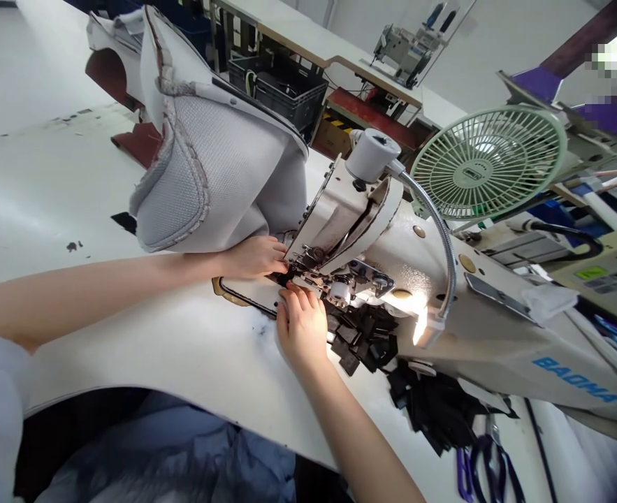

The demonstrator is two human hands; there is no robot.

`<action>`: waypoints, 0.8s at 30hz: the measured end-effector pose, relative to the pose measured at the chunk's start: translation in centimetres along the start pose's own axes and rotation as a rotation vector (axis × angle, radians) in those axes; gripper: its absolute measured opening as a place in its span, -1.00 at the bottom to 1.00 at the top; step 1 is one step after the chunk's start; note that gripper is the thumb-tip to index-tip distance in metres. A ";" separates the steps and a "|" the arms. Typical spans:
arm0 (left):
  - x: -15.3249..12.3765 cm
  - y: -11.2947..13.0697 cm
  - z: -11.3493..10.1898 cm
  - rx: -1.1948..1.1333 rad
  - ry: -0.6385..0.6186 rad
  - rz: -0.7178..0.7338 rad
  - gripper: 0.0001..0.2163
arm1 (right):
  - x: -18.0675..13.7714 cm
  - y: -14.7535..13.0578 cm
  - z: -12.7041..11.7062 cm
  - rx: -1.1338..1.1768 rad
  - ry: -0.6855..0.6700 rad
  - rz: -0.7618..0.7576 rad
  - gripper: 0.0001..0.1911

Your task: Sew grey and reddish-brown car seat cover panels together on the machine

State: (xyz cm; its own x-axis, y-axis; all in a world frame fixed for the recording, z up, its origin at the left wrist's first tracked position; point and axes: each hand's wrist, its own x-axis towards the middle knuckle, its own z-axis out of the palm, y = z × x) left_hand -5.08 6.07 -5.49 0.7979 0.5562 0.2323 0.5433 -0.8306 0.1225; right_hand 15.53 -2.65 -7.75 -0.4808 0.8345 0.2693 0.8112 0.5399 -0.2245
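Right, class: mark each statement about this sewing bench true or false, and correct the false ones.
1. Both hands are at the needle area. True: left hand and right hand flank the presser foot.
2. The fan is red. False: it is pale green.
3. Grey padded fabric is heaped behind the left hand. True.
4. The black pieces lie left of the fabric. False: they lie beside the right hand, under the machine.
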 end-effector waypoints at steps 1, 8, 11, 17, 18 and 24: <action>0.0 0.1 -0.1 0.002 0.000 -0.005 -0.73 | 0.0 0.0 0.1 -0.003 0.008 -0.007 -0.77; -0.5 0.5 -0.6 -0.013 0.008 -0.024 -0.72 | 0.0 0.1 0.4 0.016 0.060 -0.078 -0.75; 0.1 0.1 0.2 -0.047 0.011 -0.041 -0.76 | -0.1 0.0 0.5 -0.004 0.061 -0.075 -0.74; -4.9 0.7 -4.3 -0.172 -0.045 -0.016 -0.76 | -0.7 -0.2 0.0 0.020 0.062 -0.072 -0.73; -7.8 0.8 -6.3 -0.217 -0.066 0.003 -0.75 | -0.8 -0.3 -0.2 0.039 0.062 -0.078 -0.73; -29.8 -0.4 -13.0 -0.388 -0.041 -0.183 -0.65 | 1.7 -2.0 -0.1 0.265 0.022 -0.067 -0.52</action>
State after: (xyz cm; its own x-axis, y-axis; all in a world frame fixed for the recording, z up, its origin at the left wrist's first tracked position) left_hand -32.53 -10.52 0.11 0.7114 0.6896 0.1352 0.5446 -0.6626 0.5142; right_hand 13.12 -2.35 -6.79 -0.5205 0.7949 0.3118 0.6610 0.6063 -0.4422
